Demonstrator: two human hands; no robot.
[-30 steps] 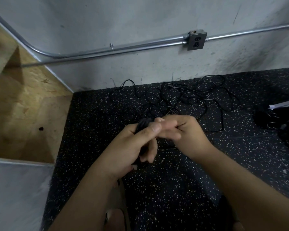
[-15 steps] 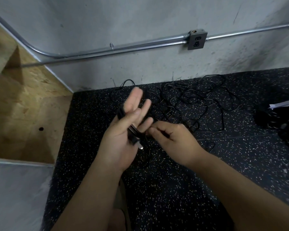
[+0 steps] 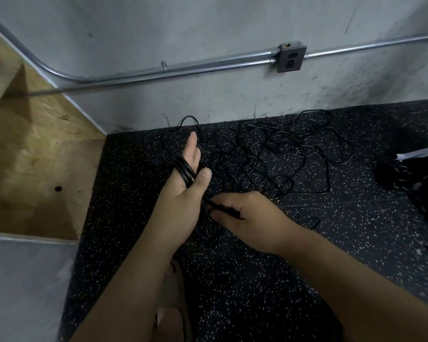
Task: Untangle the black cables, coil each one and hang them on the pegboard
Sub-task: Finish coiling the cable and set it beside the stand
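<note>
Cable coil [image 3: 183,172] rings left hand [image 3: 181,206]; right hand [image 3: 253,218] pinches its tail.

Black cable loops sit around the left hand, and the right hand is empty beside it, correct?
Not quite: in the head view the right hand pinches the trailing end of the black cable. The loops do sit around the left hand.

Two hands [image 3: 181,208] [image 3: 255,218], one held cable [image 3: 183,172]

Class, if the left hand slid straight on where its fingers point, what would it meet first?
Probably the black cable loop at the wall's foot, then the concrete wall; depth is unclear.
</note>
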